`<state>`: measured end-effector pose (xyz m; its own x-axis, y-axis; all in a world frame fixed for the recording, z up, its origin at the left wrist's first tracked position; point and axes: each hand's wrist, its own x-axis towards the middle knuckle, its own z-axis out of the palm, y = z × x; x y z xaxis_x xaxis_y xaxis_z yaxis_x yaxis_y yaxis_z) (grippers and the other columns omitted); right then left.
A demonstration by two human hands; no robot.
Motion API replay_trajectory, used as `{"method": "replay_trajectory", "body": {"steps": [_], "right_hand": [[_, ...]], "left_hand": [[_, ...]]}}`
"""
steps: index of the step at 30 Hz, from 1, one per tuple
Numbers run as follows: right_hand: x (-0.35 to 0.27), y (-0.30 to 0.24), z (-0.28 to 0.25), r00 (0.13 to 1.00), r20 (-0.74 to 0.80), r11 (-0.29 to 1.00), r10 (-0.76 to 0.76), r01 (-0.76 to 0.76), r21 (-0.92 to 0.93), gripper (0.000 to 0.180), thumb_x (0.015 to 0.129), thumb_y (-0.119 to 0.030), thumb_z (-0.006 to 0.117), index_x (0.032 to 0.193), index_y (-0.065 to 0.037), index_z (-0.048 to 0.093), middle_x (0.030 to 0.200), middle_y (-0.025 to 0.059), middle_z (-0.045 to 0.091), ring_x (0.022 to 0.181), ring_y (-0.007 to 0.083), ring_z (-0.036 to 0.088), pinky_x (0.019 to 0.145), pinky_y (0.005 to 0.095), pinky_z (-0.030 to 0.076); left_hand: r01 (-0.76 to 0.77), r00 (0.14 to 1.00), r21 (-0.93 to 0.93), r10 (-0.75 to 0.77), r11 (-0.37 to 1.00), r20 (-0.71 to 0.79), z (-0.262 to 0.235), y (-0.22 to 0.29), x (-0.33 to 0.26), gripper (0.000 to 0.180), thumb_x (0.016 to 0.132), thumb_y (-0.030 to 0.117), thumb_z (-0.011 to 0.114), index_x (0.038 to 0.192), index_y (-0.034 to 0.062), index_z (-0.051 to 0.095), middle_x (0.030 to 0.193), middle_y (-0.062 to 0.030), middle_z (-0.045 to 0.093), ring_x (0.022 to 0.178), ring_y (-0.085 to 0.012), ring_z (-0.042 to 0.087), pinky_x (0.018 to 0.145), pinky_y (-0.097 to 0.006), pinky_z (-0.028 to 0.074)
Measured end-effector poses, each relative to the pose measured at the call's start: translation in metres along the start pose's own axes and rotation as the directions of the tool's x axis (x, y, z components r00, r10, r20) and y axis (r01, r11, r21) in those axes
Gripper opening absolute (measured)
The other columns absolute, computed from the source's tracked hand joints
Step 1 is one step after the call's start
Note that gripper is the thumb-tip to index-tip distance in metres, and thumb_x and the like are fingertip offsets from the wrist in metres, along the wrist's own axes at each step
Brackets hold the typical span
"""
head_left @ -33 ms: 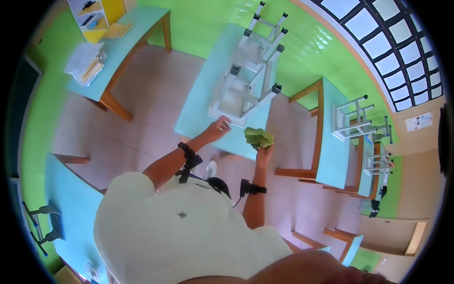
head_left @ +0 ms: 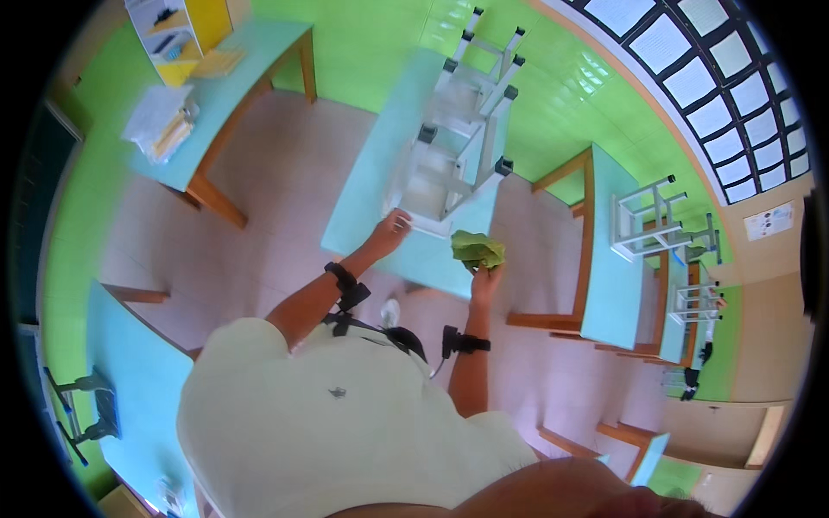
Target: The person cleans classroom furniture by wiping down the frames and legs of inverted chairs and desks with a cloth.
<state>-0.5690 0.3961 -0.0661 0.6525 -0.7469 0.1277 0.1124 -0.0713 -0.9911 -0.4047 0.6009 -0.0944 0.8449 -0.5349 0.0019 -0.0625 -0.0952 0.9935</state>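
Note:
A light grey stool [head_left: 432,194] lies upside down on the pale blue table [head_left: 354,216] ahead of me, its dark-capped legs pointing up. At its near left corner, my left hand [head_left: 393,230] is closed on the edge of the seat; the fingertips are partly hidden. My right hand [head_left: 486,281] holds a crumpled green cloth [head_left: 477,249] above the table's near right end. Behind the near stool, a second upturned stool [head_left: 471,91] stands on the same table toward the green wall.
Another blue table [head_left: 609,285] with an upturned stool [head_left: 643,220] stands to the right. At the far left, a table [head_left: 250,52] bears papers in plastic [head_left: 162,125] and a yellow-white shelf [head_left: 177,39]. A further table [head_left: 142,388] is at my near left.
My left hand has shifted slightly left along the stool's edge, and the near stool seems to have moved slightly left too. The green cloth stays in my right hand.

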Motion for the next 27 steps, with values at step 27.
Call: {"method": "replay_trajectory", "body": {"steps": [27], "right_hand": [[0.247,0.027,0.06,0.885,0.46,0.984,-0.074,0.139,-0.11,0.062,0.082,-0.012,0.066,0.134,-0.005,0.033,0.095,0.015,0.068,0.09,0.0271,0.067,0.08,0.0392,0.053]], "left_hand": [[0.5,0.85,-0.252,-0.412,0.829,0.329,-0.051,0.064,0.203,0.058,0.091,0.044,0.06,0.134,0.0084,0.043,0.105,-0.0133,0.063,0.092,-0.0266,0.066,0.085,-0.04,0.052]]}}
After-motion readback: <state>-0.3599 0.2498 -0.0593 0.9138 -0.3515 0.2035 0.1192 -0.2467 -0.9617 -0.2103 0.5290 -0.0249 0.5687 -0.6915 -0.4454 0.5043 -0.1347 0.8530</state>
